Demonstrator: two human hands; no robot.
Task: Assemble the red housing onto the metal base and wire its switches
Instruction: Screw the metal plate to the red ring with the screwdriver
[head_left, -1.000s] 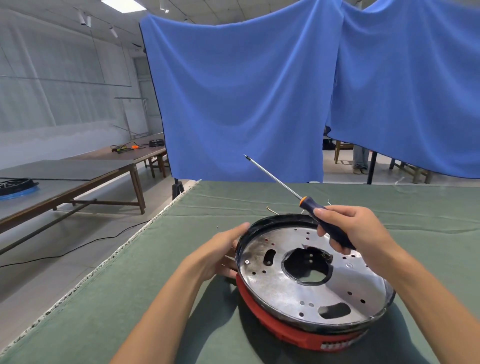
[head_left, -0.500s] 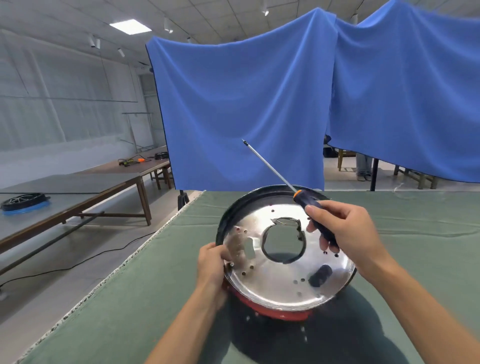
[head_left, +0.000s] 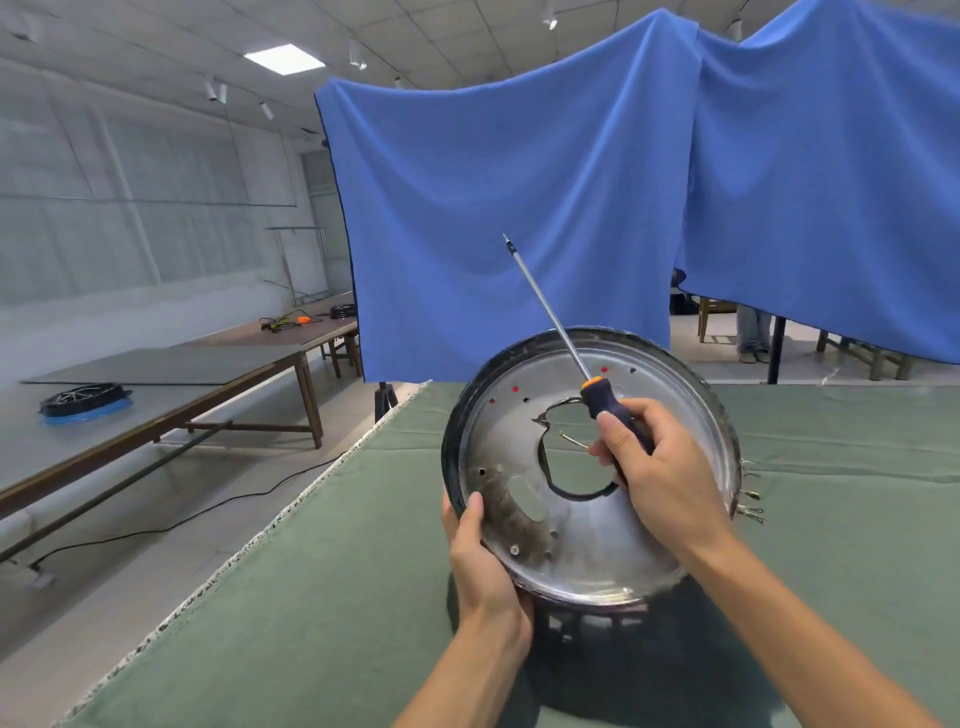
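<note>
metal base (head_left: 582, 540) tilted up in left hand (head_left: 480, 551); right hand (head_left: 660, 473) grips screwdriver (head_left: 582, 374).

left hand (head_left: 480, 558) grips tilted metal base (head_left: 566, 525) rim, right hand (head_left: 657, 475) holds screwdriver (head_left: 563, 338), poss. wires at right edge

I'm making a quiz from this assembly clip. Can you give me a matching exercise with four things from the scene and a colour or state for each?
Things:
1. metal base
2. screwdriver
3. curtain
4. table cover

States:
A. green, lying flat
B. tilted up, gripped at its rim by the left hand
C. blue, hanging
D. held in the right hand, tip pointing up

Pairs: 1-B, 2-D, 3-C, 4-A
</note>
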